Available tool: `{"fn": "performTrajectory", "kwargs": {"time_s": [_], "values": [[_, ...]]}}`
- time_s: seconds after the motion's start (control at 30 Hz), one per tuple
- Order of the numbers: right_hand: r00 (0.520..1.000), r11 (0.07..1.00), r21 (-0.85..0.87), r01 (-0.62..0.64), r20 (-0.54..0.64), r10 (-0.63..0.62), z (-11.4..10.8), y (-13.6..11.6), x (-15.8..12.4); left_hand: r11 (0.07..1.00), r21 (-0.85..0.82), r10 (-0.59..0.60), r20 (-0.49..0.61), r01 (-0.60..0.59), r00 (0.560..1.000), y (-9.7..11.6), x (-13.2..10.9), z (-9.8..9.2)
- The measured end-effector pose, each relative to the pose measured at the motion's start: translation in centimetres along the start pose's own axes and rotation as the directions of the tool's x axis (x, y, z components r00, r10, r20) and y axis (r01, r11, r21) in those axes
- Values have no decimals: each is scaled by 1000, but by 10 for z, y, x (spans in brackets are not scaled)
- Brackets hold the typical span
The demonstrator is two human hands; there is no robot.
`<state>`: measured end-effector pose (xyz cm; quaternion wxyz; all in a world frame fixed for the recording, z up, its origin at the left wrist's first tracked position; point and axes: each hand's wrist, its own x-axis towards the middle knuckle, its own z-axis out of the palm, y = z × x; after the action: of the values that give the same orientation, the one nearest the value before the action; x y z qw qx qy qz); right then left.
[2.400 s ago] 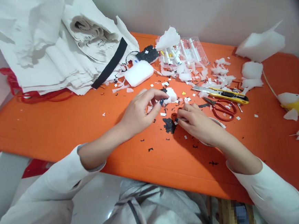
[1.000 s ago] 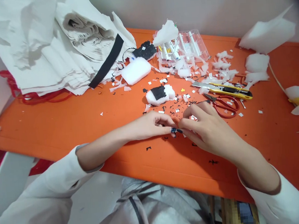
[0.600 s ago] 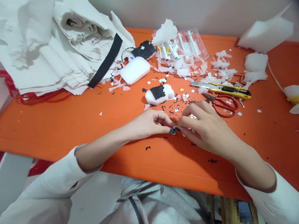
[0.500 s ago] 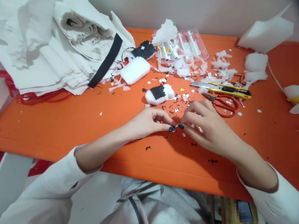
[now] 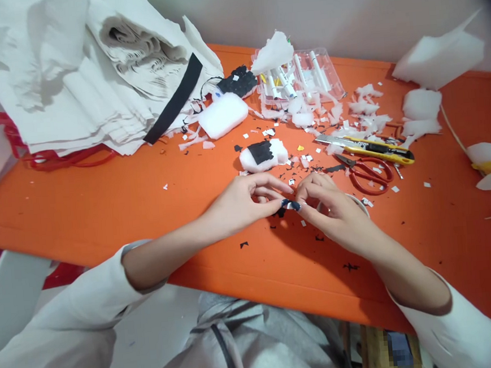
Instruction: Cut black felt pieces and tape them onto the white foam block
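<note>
Over the orange table (image 5: 179, 200), the thumb tips of my two hands meet at a tiny black-and-white piece (image 5: 290, 205). My left hand (image 5: 247, 201) pinches it from the left, the other fingers loosely bent. From the right, my right hand (image 5: 336, 205) holds it with curled fingers. Dark nails and the small size hide its exact shape. Just beyond lies a white foam piece (image 5: 276, 151) with a black patch (image 5: 260, 152) across it. Part of a round white rim (image 5: 360, 203) shows behind my right hand.
Red-handled scissors (image 5: 370, 177) and a yellow utility knife (image 5: 374, 148) lie at right. Foam shreds (image 5: 368, 119) and black and white scraps are scattered around. Behind stand a clear box of markers (image 5: 335, 80) and a white foam block (image 5: 225, 116). White fabric bags (image 5: 73, 107) and a black strip (image 5: 175, 101) are at left.
The thumbs have drawn together, with a bit of white now showing between them. My right hand has shifted slightly left and tilted, uncovering a round white rim and a black strip near the scissors.
</note>
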<state>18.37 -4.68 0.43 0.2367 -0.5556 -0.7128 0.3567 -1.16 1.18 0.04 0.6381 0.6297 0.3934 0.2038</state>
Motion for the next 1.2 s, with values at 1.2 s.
{"fn": "performTrajectory", "kwargs": {"time_s": [1.2], "values": [[998,999,36,37,-59,-35,6,5,2,1000,19,-20,10,20,1000,-2,0,-2]]}}
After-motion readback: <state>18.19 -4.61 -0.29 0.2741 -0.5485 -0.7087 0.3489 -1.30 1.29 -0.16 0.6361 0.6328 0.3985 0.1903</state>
